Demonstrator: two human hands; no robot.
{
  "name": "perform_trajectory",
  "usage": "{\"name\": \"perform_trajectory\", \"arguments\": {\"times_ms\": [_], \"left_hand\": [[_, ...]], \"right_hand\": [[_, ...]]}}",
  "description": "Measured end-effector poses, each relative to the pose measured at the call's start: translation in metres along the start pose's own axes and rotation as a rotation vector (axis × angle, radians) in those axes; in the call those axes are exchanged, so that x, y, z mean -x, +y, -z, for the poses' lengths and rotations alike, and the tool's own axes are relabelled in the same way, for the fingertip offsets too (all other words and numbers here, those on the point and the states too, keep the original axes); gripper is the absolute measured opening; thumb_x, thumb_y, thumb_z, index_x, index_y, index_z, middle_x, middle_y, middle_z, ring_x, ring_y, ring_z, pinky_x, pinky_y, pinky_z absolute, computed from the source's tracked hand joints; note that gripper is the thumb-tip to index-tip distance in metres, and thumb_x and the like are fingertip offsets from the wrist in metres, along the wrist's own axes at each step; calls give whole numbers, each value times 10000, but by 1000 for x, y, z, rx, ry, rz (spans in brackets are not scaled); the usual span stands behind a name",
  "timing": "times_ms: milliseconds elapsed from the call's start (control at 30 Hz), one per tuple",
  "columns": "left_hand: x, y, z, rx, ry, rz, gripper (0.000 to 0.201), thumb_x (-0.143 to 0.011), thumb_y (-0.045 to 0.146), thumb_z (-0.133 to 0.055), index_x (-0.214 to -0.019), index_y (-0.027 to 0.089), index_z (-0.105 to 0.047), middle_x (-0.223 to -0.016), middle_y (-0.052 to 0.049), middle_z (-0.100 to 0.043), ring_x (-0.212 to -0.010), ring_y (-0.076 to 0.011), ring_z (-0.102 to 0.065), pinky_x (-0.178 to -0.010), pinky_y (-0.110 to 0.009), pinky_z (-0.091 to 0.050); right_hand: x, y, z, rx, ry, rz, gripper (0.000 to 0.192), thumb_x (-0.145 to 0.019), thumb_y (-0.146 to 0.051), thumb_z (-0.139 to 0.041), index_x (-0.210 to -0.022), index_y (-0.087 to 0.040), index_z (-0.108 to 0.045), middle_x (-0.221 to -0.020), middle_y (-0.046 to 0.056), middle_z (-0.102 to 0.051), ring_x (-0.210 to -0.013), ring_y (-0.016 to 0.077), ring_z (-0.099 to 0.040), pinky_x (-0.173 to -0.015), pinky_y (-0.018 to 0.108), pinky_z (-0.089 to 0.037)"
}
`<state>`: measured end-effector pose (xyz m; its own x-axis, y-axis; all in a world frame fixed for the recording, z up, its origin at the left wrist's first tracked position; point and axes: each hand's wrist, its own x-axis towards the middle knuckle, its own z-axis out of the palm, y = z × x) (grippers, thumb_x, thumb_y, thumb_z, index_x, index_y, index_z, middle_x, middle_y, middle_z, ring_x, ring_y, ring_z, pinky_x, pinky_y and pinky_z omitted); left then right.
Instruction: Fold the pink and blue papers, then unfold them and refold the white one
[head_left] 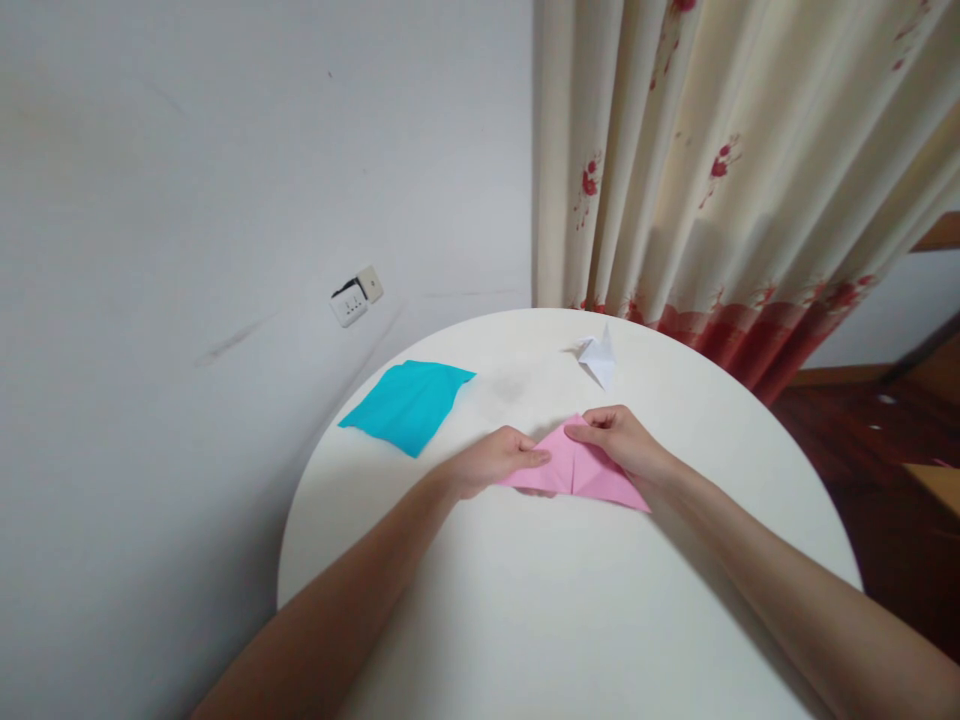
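Observation:
A pink sheet of paper (pixel 596 472), folded into a triangle with a crease down its middle, is held up between my hands over the white table. My left hand (pixel 501 460) pinches its left corner, thumb on top and some fingers underneath. Near the top point, my right hand (pixel 621 437) grips the right slanting edge between thumb and fingers. The paper's long edge faces me. Behind it stands a white folded paper crane (pixel 597 357). A creased blue sheet of paper (pixel 411 405) lies to the left, apart from both hands.
The round white table (pixel 555 620) has its far edge close to the wall (pixel 225 180), which bears a power socket (pixel 349 306). A cream curtain (pixel 675 180) with red flowers hangs behind on the right. Dark wooden floor (pixel 840 470) shows beyond the table's right edge.

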<state>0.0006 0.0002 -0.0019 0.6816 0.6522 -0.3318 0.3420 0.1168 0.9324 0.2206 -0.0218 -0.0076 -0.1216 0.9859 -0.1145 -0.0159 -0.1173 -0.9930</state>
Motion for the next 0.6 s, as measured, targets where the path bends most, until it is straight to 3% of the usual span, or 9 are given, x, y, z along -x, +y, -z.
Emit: {"name": "perform_trajectory", "arguments": {"times_ms": [133, 367, 467, 600], "left_hand": [[2, 3, 0, 63, -47, 29, 558, -757, 611, -697, -943, 86, -740, -970, -185, -755, -887, -246, -724, -817, -345, -540], [4, 3, 5, 53, 22, 27, 532, -787, 611, -662, -926, 104, -745, -1055, -199, -741, -907, -250, -731, -835, -367, -539], [6, 5, 7, 69, 101, 0, 501, -792, 584, -669, -933, 111, -753, -1027, -180, -752, -888, -236, -727, -825, -352, -533], [3, 3, 9, 99, 309, -95, 440, -775, 531, -703, -893, 110, -759, -931, -149, -760, -800, -197, -695, -788, -319, -510]], "right_hand": [[-6, 0, 17, -11, 16, 10, 381, -594, -471, -848, -607, -160, -628, -539, -17, -566, -471, 92, -400, -467, 254, -257], [-5, -5, 28, -33, 69, 12, 403, -564, -478, -869, -613, -151, -639, -563, 2, -591, -495, 97, -432, -472, 252, -276], [-6, -3, 33, -45, 71, 19, 402, -578, -482, -864, -637, -149, -649, -573, 4, -592, -508, 101, -442, -476, 250, -276], [-9, 0, 38, -23, 49, 39, 410, -609, -501, -842, -625, -148, -636, -582, -2, -575, -525, 97, -439, -491, 246, -293]]}}
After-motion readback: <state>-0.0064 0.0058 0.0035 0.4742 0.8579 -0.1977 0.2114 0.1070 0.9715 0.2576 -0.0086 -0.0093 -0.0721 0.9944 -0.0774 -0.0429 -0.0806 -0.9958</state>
